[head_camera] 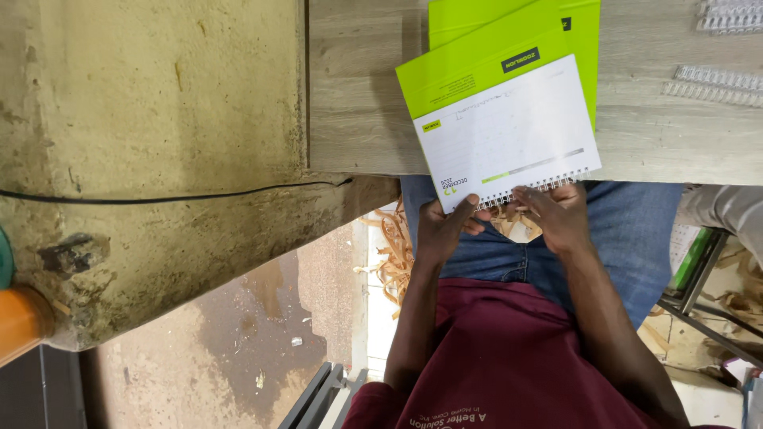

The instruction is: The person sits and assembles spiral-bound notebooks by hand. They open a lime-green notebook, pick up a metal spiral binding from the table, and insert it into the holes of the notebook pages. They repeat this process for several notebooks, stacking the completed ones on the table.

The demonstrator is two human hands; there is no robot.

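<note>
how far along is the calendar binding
Done: white pages sit on the green cover of the calendar, and wire binding already runs through its near edge. In hand: left hand and right hand both grip that wire edge. Left: a second green cover underneath and loose wire combs on the table.

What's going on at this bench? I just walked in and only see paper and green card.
A seated person holds a white calendar pad with a green card back by its wire-bound edge, the left hand at one corner and the right hand along the wire coil. The pad lies on a wooden table over another green card. Loose wire coils lie farther along the table.
</note>
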